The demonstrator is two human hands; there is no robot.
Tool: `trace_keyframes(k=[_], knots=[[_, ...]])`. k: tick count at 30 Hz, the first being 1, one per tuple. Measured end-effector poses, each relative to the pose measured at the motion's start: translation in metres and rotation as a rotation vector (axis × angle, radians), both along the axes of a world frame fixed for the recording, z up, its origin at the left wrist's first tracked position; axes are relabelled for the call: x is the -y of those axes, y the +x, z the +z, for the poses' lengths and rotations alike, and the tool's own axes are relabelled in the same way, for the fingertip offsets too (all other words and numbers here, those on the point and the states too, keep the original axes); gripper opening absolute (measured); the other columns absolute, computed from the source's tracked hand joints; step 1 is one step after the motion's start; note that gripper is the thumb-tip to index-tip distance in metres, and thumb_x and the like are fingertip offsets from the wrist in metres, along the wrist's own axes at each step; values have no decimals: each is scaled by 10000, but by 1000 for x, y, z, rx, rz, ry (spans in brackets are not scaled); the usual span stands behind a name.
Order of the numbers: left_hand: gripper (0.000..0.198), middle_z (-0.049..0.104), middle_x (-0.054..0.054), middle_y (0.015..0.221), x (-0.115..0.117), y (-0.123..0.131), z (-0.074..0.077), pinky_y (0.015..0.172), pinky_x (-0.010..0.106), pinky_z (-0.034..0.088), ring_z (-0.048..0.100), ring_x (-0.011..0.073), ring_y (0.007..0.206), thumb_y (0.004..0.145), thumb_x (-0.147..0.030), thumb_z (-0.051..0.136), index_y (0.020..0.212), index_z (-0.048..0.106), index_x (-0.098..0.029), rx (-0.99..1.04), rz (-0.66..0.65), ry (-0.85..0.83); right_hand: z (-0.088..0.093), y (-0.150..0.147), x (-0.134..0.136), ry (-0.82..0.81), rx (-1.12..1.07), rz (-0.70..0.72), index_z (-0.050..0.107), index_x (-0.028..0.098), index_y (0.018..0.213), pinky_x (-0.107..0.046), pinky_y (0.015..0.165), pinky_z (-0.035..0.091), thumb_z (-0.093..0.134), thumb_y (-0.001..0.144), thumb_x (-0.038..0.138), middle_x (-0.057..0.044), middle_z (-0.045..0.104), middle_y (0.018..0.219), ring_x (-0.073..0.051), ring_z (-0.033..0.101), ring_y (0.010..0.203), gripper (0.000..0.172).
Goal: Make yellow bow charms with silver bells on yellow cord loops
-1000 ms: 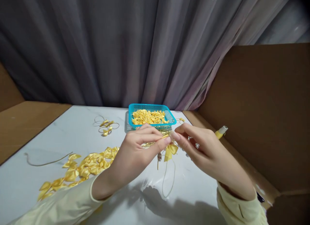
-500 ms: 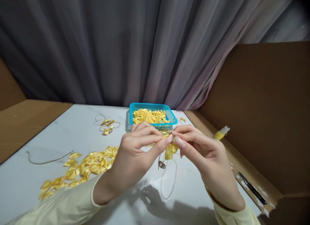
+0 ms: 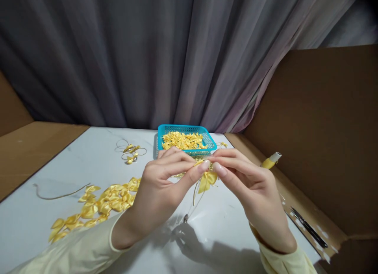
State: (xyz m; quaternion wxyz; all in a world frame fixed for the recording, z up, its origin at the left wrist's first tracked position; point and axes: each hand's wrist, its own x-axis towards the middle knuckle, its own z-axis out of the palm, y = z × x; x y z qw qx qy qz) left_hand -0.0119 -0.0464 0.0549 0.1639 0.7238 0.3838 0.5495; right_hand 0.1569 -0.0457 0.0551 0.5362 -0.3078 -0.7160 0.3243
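My left hand [image 3: 163, 187] and my right hand [image 3: 256, 187] meet above the table, thumbs and fingertips pinched close together. Between the left thumb and fingers shows the edge of a yellow satin bow. What the right fingertips pinch is too small to make out. A second yellow bow [image 3: 207, 181] hangs just below the fingertips. From there a thin gold cord [image 3: 195, 193] dangles, with a small silvery bell or bead [image 3: 186, 218] near its lower end. Behind the hands lie several thin gold strips [image 3: 180, 174], partly hidden.
A blue basket [image 3: 214, 145] of yellow bows stands at the back. Loose bows [image 3: 108, 201] and a cord [image 3: 63, 197] lie left; looped cords with bows [image 3: 131, 150] lie farther back. A yellow tube with white cap [image 3: 270, 161] and a black pen [image 3: 310, 226] are right, beside a cardboard wall [image 3: 319, 132].
The dangling cord has swung: its round loop no longer shows and the silvery piece hangs lower and farther left. Both hands keep their pinch, shifted slightly up.
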Motion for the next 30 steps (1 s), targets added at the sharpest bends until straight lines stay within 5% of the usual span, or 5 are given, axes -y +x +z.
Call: trace_keyframes(k=[18, 25, 30], knots=[[174, 654, -47, 658, -4, 1, -7, 692, 357, 361, 497, 134, 636, 827, -139, 661, 674, 623, -211, -24, 62, 275, 3, -6, 3, 222, 28, -88, 727, 161, 983, -276, 804, 515, 620, 852, 62, -53, 644, 964, -147, 614, 937, 197], [126, 680, -40, 700, -11, 6, -11, 688, 372, 371, 519, 144, 658, 825, -141, 674, 746, 657, -238, -23, 96, 400, 2, -3, 7, 262, 8, -59, 721, 219, 1030, -282, 704, 512, 599, 839, 16, -56, 613, 986, -167, 603, 937, 304], [121, 680, -40, 721, -17, 7, -13, 702, 368, 396, 530, 147, 690, 825, -138, 678, 775, 679, -248, 13, 102, 403, 6, 3, 4, 206, 63, -1, 701, 230, 1047, -294, 793, 519, 602, 856, 63, -49, 602, 1061, -170, 591, 1008, 272]])
